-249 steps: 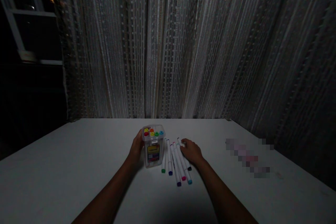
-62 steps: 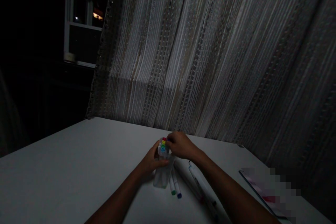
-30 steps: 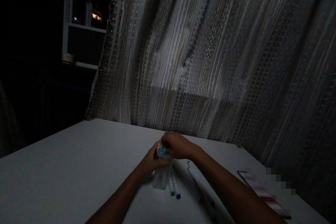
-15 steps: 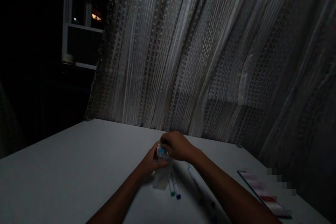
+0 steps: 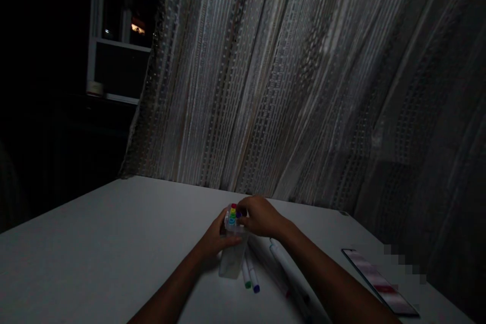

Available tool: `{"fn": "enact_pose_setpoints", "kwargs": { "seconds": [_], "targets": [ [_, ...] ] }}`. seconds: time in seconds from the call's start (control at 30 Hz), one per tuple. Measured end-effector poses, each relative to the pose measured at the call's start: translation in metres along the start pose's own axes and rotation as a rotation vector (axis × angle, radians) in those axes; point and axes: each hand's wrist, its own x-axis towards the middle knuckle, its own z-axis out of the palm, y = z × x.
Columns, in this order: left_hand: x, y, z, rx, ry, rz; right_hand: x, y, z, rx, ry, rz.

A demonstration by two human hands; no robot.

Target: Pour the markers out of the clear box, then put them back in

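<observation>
My left hand [image 5: 217,237] wraps round a translucent plastic container [image 5: 230,263] standing on the table, thumb across its near face. Several markers [image 5: 233,214] with red, yellow, green and blue ends stand in its top. At the right side of the opening, my right hand [image 5: 260,215] pinches a purple-ended marker [image 5: 239,214]; most of that marker is hidden. Two loose markers lie just right of the container's base, a green-ended marker [image 5: 246,274] and a purple-ended marker [image 5: 253,277]. More white markers [image 5: 279,253] lie partly under my right forearm.
A phone [image 5: 379,282] lies on the white table [image 5: 114,243] at the right. Behind the table's far edge hangs a striped, lacy curtain [image 5: 235,86]. A dark window [image 5: 121,40] is at the left, and the room is dim.
My right hand has shifted slightly down and right from over the container, so the coloured marker ends now show. My left hand keeps its hold.
</observation>
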Motion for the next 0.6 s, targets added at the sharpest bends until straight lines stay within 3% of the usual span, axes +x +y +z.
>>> {"fn": "enact_pose_setpoints", "kwargs": {
  "seconds": [0.27, 0.47, 0.6],
  "targets": [
    [-0.001, 0.001, 0.001, 0.017, 0.003, -0.004, 0.003, 0.001, 0.013, -0.032, 0.064, 0.029],
    [0.000, -0.003, 0.000, -0.004, 0.015, -0.021, -0.002, 0.012, 0.009, 0.202, 0.185, 0.051],
    [0.000, -0.002, 0.001, 0.013, 0.023, -0.051, -0.011, 0.028, 0.010, 0.263, 0.238, 0.173]
  ]
}}
